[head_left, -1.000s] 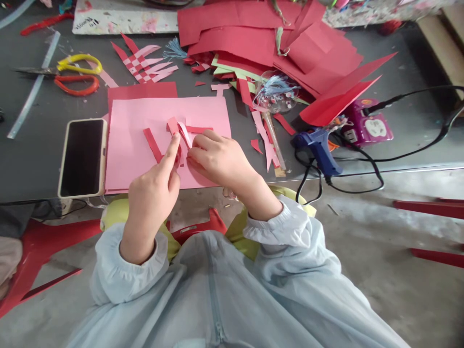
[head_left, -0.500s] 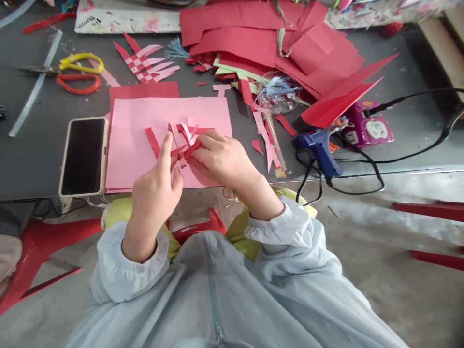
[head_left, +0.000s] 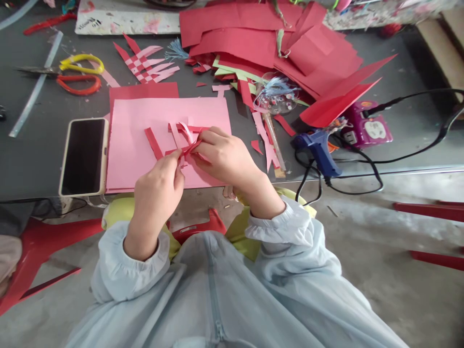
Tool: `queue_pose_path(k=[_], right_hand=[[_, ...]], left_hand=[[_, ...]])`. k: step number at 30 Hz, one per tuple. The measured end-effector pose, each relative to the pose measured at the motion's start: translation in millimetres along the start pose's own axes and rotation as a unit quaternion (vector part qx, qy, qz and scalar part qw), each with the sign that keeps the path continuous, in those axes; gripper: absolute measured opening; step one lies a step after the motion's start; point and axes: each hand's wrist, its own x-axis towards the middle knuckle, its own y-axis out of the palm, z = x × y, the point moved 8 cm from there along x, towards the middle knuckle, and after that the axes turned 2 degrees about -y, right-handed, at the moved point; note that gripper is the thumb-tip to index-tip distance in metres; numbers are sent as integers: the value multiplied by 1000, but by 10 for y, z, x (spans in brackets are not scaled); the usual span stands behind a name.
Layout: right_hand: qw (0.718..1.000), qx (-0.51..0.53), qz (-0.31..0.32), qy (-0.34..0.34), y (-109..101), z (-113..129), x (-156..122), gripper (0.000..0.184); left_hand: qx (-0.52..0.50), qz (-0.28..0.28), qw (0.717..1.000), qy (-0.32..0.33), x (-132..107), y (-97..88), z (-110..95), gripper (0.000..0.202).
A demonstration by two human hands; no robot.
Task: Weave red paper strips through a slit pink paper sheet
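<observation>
Between my hands is a small weave of red and pink paper strips (head_left: 187, 137), with loose strip ends sticking up. My left hand (head_left: 158, 189) is closed, its thumb and forefinger pinching a red strip at the left side of the weave. From the right, my right hand (head_left: 225, 157) grips the strips, also closed; its fingers hide part of the weave. Underneath lies a pink paper sheet (head_left: 126, 164) on top of a red sheet (head_left: 145, 90). A loose red paper strip (head_left: 153, 143) rests on the pink sheet left of the weave.
A phone (head_left: 84, 157) lies left of the sheets, with scissors (head_left: 78, 72) behind it. Beyond is a finished-looking checkered paper weave (head_left: 143, 63). Red paper (head_left: 239, 46) is piled at the back. On the right are a blue glue gun (head_left: 321, 151), its cord and a purple power socket (head_left: 368, 126).
My left forefinger, stretched out before, has come down to pinch a red strip with the thumb. The right hand stays at the weave's right side, barely shifted.
</observation>
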Motion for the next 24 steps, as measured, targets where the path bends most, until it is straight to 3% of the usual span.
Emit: queue_pose_path(k=[7,14,20,24], right_hand=[[995,90,-13,46,-53,-125,-2,16],[991,125,-26,49,-93,-182,5,23],[987,152,-10,48,-108,-212,39,20],[988,149,5,33,-139,-196,72,17]], left_hand=[[7,25,1000,-18,0,44,35,27],[37,44,998,10,-11,31,-56,44],[115,88,989,23,-33,97,-139,45],[131,88,987,35,-44,112,-174,47]])
